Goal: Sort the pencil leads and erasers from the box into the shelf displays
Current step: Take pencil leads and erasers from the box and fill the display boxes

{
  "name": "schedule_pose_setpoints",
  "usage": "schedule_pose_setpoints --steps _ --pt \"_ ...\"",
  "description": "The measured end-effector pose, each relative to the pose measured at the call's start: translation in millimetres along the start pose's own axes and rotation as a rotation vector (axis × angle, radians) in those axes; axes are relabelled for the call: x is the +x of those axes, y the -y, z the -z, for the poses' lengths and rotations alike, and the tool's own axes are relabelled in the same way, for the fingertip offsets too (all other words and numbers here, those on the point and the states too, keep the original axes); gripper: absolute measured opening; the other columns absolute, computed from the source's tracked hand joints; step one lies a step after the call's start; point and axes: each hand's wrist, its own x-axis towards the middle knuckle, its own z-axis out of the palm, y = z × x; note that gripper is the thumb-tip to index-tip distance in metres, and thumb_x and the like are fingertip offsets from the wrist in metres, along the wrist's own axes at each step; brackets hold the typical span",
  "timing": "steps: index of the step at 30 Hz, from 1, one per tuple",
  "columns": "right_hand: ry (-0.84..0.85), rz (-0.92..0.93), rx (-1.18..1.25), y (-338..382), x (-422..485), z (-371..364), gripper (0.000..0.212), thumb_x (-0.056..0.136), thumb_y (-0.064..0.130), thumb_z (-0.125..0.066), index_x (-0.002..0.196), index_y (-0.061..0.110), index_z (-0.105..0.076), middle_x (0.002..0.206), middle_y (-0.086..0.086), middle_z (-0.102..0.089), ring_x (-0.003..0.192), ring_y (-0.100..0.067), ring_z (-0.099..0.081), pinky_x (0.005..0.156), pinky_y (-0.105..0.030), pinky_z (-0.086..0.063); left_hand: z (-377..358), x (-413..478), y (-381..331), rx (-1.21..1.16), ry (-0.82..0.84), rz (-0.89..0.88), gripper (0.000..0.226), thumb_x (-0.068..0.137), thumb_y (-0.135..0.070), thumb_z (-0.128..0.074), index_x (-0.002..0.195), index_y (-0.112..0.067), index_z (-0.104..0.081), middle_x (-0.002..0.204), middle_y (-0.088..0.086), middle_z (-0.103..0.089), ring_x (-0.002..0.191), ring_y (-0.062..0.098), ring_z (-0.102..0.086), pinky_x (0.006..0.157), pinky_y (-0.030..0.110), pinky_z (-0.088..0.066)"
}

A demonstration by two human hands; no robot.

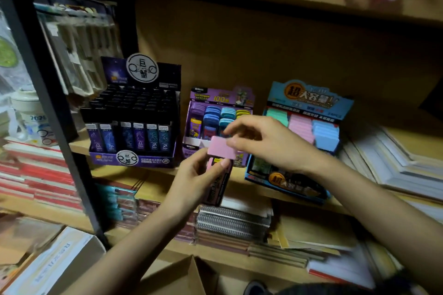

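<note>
My left hand grips a stack of pink erasers in printed sleeves, held upright in front of the shelf edge. My right hand pinches one pink eraser at its right end, just above that stack. Behind my hands stand three displays on the shelf: a dark lead display on the left, a purple lead-case display in the middle, and a blue eraser display with green, pink and blue erasers on the right. An open cardboard box sits at the bottom of the view.
The wooden shelf board carries the displays, with stacked paper pads at its right end. Below lie spiral notebooks and packs of books. A dark metal upright divides off the left shelving with red-edged books.
</note>
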Motion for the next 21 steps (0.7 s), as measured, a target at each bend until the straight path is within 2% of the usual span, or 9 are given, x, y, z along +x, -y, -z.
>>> schedule_pose_setpoints --steps 3,5,6,8,10,12,14,16,21 --pt "-0.084 0.000 -0.036 -4 -18 13 0.011 0.088 0.014 -0.063 0.098 0.013 -0.066 0.089 -0.002 -0.066 0.083 -0.016 -0.060 0.079 -0.034 -0.046 -25 14 -4 0.024 0.085 -0.047 0.021 0.081 -0.016 -0.062 0.101 -0.020 -0.063 0.087 -0.015 -0.071 0.081 -0.007 -0.059 0.067 0.009 -0.044" --pt "-0.168 0.002 -0.101 -11 -29 33 0.010 0.088 0.016 -0.062 0.097 0.015 -0.066 0.089 0.004 -0.065 0.084 -0.009 -0.058 0.078 -0.029 -0.044 -38 23 -3 0.084 0.109 -0.061 0.022 0.080 -0.018 -0.066 0.101 -0.016 -0.060 0.092 -0.007 -0.069 0.084 0.000 -0.060 0.071 0.015 -0.047" --pt "-0.217 0.003 -0.143 -14 -36 45 0.009 0.088 0.017 -0.062 0.096 0.018 -0.066 0.088 0.008 -0.064 0.083 -0.005 -0.057 0.078 -0.026 -0.043 -42 27 1 0.185 0.103 -0.074 0.026 0.080 -0.020 -0.068 0.103 -0.014 -0.058 0.099 -0.002 -0.067 0.089 0.006 -0.061 0.075 0.022 -0.049" --pt "-0.310 -0.009 -0.237 -23 -49 67 0.009 0.088 0.019 -0.061 0.096 0.023 -0.065 0.086 0.014 -0.061 0.082 0.001 -0.056 0.074 -0.021 -0.042 -46 35 13 0.547 0.060 -0.124 0.039 0.080 -0.028 -0.071 0.112 -0.013 -0.053 0.112 0.006 -0.058 0.102 0.015 -0.057 0.085 0.032 -0.048" --pt "-0.384 -0.022 -0.310 -33 -60 82 0.009 0.088 0.020 -0.061 0.095 0.021 -0.065 0.084 0.017 -0.060 0.080 0.004 -0.056 0.069 -0.012 -0.039 -49 37 26 0.789 0.011 -0.137 0.053 0.080 -0.033 -0.071 0.121 -0.009 -0.048 0.119 0.008 -0.051 0.112 0.019 -0.051 0.091 0.030 -0.041" --pt "-0.419 -0.032 -0.352 -44 -66 86 0.008 0.088 0.019 -0.061 0.095 0.018 -0.065 0.082 0.014 -0.060 0.077 0.003 -0.055 0.066 -0.009 -0.037 -55 35 35 0.820 0.005 -0.094 0.061 0.080 -0.032 -0.071 0.129 -0.007 -0.043 0.125 0.010 -0.049 0.118 0.021 -0.047 0.095 0.026 -0.036" --pt "-0.413 -0.024 -0.414 -53 -67 82 0.010 0.088 0.017 -0.062 0.096 0.014 -0.065 0.085 0.008 -0.061 0.074 -0.003 -0.053 0.062 -0.014 -0.036 -62 35 42 0.820 0.008 -0.073 0.064 0.080 -0.029 -0.072 0.131 -0.007 -0.041 0.126 0.010 -0.047 0.119 0.022 -0.046 0.098 0.029 -0.037" --pt "-0.389 0.009 -0.472 -61 -66 73 0.011 0.088 0.016 -0.062 0.097 0.011 -0.065 0.090 0.004 -0.062 0.081 -0.010 -0.053 0.067 -0.022 -0.035 -67 34 45 0.809 -0.020 -0.070 0.066 0.080 -0.025 -0.073 0.134 -0.006 -0.038 0.129 0.011 -0.042 0.118 0.023 -0.047 0.098 0.030 -0.039" --pt "-0.330 0.033 -0.479 -69 -63 57 0.009 0.087 0.016 -0.063 0.093 0.012 -0.067 0.092 -0.002 -0.068 0.087 -0.019 -0.060 0.073 -0.030 -0.041 -71 30 53 0.763 -0.085 -0.119 0.054 0.082 -0.024 -0.071 0.125 -0.006 -0.044 0.119 0.007 -0.044 0.106 0.016 -0.051 0.085 0.012 -0.035"
